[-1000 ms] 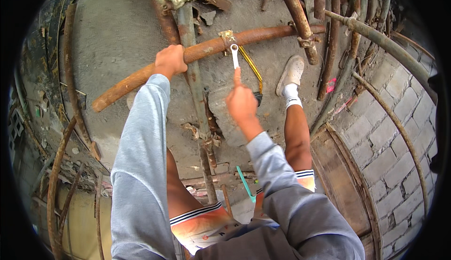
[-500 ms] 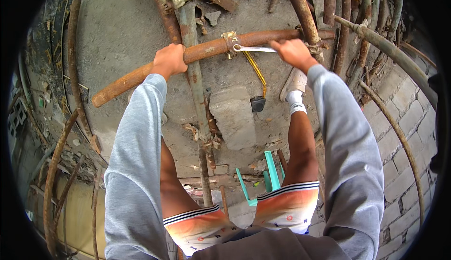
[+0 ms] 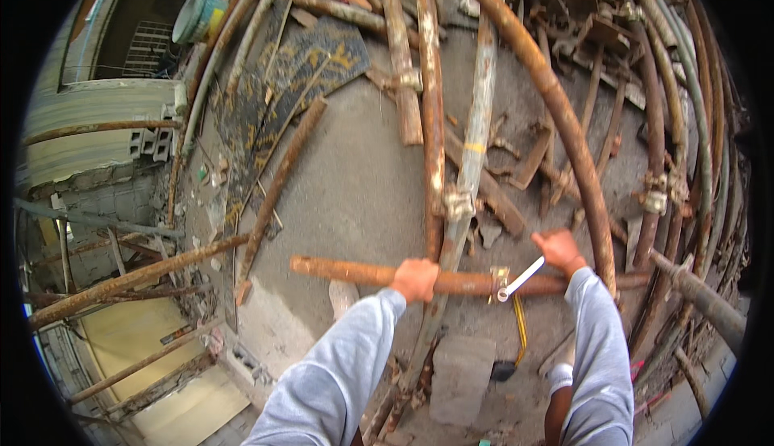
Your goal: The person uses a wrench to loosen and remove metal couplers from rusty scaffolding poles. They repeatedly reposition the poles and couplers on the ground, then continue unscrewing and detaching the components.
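A rusty horizontal pipe is seen running across the lower middle of the view. It is clasped by the left hand, whose grip is clenched around it near the centre, at about 6 o'clock from the picture's middle. Just to the 3 o'clock side of that hand, a metal clamp is fixed on the pipe. A silvery wrench is set on the clamp, its handle slanting up toward 2 o'clock. The handle's far end is grasped by the right hand, its grip closed tight on the wrench. Both forearms are covered by grey sleeves.

Behind the horizontal pipe, a pale upright pipe is crossed, and a second rusty pipe is seen beside it toward 12 o'clock. A long curved rusty pipe sweeps from 12 o'clock down to 4 o'clock. Below the clamp, at 6 o'clock, a grey concrete block lies on the concrete floor, and a yellow strap hangs beside it. At 11 o'clock a teal bucket is visible, with dark patterned boards lying near it. No labels or signs can be made out.
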